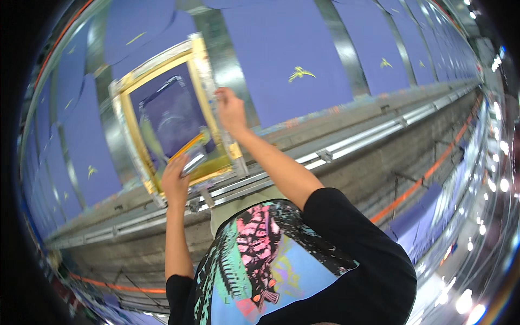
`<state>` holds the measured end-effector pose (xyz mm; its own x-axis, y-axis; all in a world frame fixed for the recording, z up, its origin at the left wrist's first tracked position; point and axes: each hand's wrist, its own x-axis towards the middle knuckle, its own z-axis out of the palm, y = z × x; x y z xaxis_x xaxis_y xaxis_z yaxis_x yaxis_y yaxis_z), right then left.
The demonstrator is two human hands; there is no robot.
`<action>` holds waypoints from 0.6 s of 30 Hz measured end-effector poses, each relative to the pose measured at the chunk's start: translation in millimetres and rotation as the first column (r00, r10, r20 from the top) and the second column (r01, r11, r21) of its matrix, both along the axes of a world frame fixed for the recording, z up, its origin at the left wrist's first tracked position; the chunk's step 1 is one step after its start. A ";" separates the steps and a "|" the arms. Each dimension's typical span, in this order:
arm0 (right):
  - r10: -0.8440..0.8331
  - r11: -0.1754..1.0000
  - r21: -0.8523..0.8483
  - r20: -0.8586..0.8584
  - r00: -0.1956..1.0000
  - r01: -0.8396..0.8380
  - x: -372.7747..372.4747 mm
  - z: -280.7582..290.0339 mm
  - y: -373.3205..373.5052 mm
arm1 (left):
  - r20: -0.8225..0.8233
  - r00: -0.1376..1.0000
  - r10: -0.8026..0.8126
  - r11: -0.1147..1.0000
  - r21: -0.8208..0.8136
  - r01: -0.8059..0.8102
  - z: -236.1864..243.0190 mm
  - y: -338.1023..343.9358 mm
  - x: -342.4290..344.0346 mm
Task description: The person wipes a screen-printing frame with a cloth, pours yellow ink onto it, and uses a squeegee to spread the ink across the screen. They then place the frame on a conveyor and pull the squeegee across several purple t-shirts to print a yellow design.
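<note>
A screen printing frame (201, 73) with a taped yellow border lies over a purple fabric piece, its mesh (170, 103) smeared with ink. Low in the frame, my left hand (176, 181) is closed around a squeegee with a silver metal holder (194, 164) and an orange blade edge. The squeegee is tilted across the frame's near end. My right hand (232, 112) is at the frame's right side rail, its fingers curled in at the outer edge. The right fingertips are slightly blurred.
Purple fabric pieces (281, 49) lie in a row along the long table, several bearing small yellow prints (301, 75). Grey metallic strips (344, 46) separate them. A metal rail (357, 146) runs along the table's near edge, with an orange line (428, 170) below it.
</note>
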<state>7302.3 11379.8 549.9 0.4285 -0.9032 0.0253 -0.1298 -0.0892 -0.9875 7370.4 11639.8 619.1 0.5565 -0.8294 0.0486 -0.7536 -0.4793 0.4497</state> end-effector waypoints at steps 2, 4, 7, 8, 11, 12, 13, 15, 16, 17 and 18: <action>-0.007 0.998 0.055 -0.050 0.999 0.010 1.9 0.0 -7.2 | -0.054 0.998 0.031 0.999 -0.005 -0.032 -1.7 -8.2 4.6; -0.012 0.994 0.109 -0.099 0.995 0.023 -0.6 6.8 -7.2 | -0.131 0.987 0.092 0.995 -0.018 -0.095 0.4 -9.8 4.2; 0.001 0.991 0.131 -0.144 0.990 0.018 7.0 3.8 -5.6 | -0.151 0.982 0.110 0.994 -0.012 -0.113 1.2 6.0 0.1; -0.004 0.994 0.105 -0.160 0.987 0.021 9.6 0.2 -16.2 | -0.067 0.997 0.034 0.999 -0.033 -0.037 -8.8 5.0 3.0; -0.044 0.998 0.024 -0.189 0.981 0.050 6.4 -12.9 -10.7 | -0.076 0.996 -0.042 0.996 0.071 0.047 -14.5 36.0 2.9; -0.042 0.999 -0.011 -0.173 0.984 0.041 13.5 -10.1 -5.5 | -0.017 0.996 -0.083 0.994 0.067 0.084 -21.1 45.7 6.4; -0.017 0.998 0.049 -0.226 0.974 0.029 8.5 -9.4 -8.5 | -0.008 0.994 -0.105 0.993 0.056 0.106 -34.2 49.2 7.7; -0.042 0.997 0.061 -0.221 0.974 0.056 5.9 -13.2 -15.1 | 0.063 0.987 -0.146 0.988 0.051 0.142 -44.9 33.8 26.6; -0.077 0.997 -0.002 -0.185 0.980 0.078 8.6 -19.9 -16.2 | 0.113 0.982 -0.149 0.988 0.063 0.143 -42.4 16.5 40.0; -0.065 0.998 -0.012 -0.216 0.974 0.064 7.6 -22.5 -17.9 | 0.144 0.979 -0.142 0.989 0.053 0.136 -42.4 -4.3 54.5; -0.045 0.999 0.004 -0.226 0.973 0.047 5.7 -18.8 -18.1 | 0.145 0.980 -0.134 0.991 0.036 0.130 -40.9 -25.9 73.8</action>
<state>7307.9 11361.6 531.1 0.3801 -0.9218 -0.0758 -0.3535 -0.0691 -0.9329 7444.2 11614.0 578.2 0.4306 -0.8970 0.0993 -0.8679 -0.3814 0.3181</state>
